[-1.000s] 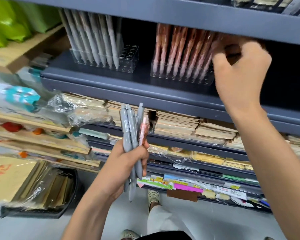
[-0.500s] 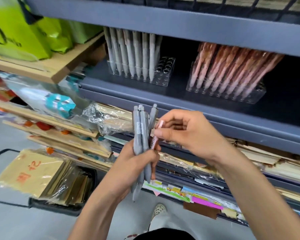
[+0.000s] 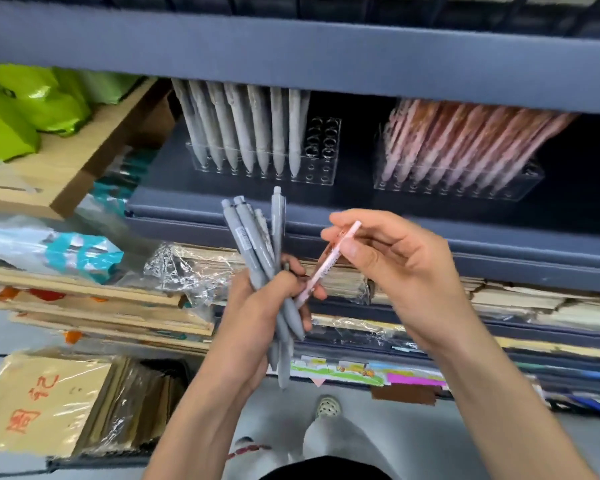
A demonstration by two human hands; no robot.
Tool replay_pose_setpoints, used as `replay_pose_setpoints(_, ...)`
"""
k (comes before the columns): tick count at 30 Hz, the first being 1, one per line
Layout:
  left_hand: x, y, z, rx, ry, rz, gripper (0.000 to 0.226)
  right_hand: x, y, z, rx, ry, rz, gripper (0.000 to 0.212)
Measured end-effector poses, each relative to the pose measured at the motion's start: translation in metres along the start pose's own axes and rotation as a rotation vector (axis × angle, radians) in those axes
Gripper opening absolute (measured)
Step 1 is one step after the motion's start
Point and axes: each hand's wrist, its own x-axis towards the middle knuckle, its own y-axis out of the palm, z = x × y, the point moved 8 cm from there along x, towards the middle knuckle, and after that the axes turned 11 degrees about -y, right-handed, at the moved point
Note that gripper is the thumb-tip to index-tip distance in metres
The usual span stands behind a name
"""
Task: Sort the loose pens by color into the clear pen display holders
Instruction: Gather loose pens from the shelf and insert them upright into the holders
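My left hand [image 3: 257,317] grips a bunch of several grey pens [image 3: 253,244], upright in front of the shelf. My right hand [image 3: 392,268] pinches a pink pen [image 3: 329,261] by its upper end; the pen's lower end still lies against my left fingers. On the dark shelf behind stand two clear holders: the left holder [image 3: 321,168] carries a row of grey pens [image 3: 243,129] with free holes at its right end, the right holder [image 3: 520,185] is packed with pink pens [image 3: 465,140].
The dark shelf edge [image 3: 499,265] runs just behind my hands, with another shelf board [image 3: 291,53] low above the holders. Stacks of wrapped paper goods [image 3: 201,268] fill the lower shelves. Green bags [image 3: 25,105] sit upper left. A crate of envelopes [image 3: 49,407] stands on the floor.
My right hand came down from the pink holder to the bunch, took hold of the pink pen and is drawing it out to the right. The view has shifted lower and closer.
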Motion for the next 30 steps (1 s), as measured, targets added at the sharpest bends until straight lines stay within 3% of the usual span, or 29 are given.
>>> replay_pose_setpoints(7, 0.008, 0.026, 0.015, 0.025, -0.125, 0.185, 0.011, -0.036, -0.019, 0.021, 0.023, -0.077, -0.395, 0.026)
replay_pose_setpoints(11, 0.008, 0.047, 0.018, 0.046, -0.099, 0.165, 0.016, -0.056, -0.028, 0.023, -0.143, -0.024, -0.581, 0.023)
replay_pose_setpoints(15, 0.008, 0.071, 0.015, 0.091, -0.047, 0.153, 0.012, -0.059, -0.043, 0.027, -0.343, 0.055, -0.500, 0.006)
replay_pose_setpoints(18, 0.009, 0.092, 0.015, 0.100, -0.074, 0.229, 0.016, -0.059, -0.075, 0.050, -0.284, -0.065, -0.558, 0.004)
replay_pose_setpoints(24, 0.016, 0.111, 0.025, 0.053, -0.066, 0.169, 0.015, -0.052, -0.185, 0.087, -0.241, -0.260, -0.842, 0.009)
replay_pose_setpoints(30, 0.019, 0.129, 0.032, 0.021, 0.013, 0.102, 0.018, -0.015, -0.242, 0.090, -0.283, -0.312, -0.839, 0.025)
